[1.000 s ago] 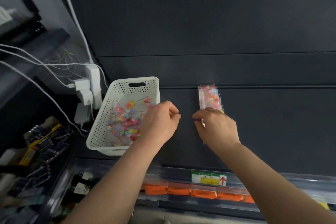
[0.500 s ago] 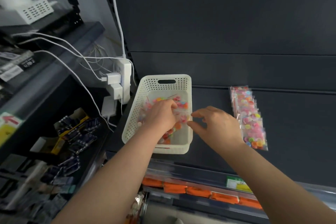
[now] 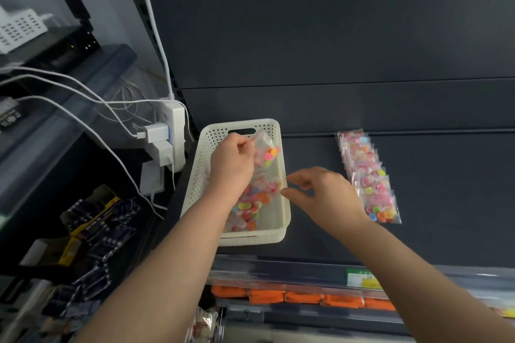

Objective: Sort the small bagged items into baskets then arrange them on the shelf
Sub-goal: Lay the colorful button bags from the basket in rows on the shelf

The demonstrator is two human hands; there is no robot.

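Note:
A white perforated basket [image 3: 274,234] stands on the dark shelf [image 3: 418,237] and holds several clear bags of coloured buttons [image 3: 252,207]. My left hand [image 3: 230,166] is inside the basket and pinches one bag of buttons [image 3: 268,151] by its top, lifted above the pile. My right hand [image 3: 324,193] hovers at the basket's right rim with fingers loosely spread, holding nothing. To the right, a row of overlapping button bags [image 3: 369,175] lies flat on the shelf.
A white power strip with plugged chargers [image 3: 167,142] and cables hangs left of the basket. Boxes of dark packets [image 3: 94,228] fill the lower left shelf. Orange packs [image 3: 303,296] sit on the shelf below, behind a price rail with a green-yellow label [image 3: 362,278].
My left hand went from the shelf into the basket and lifted one bag of buttons. My right hand left the row of bags and moved left to the basket's rim.

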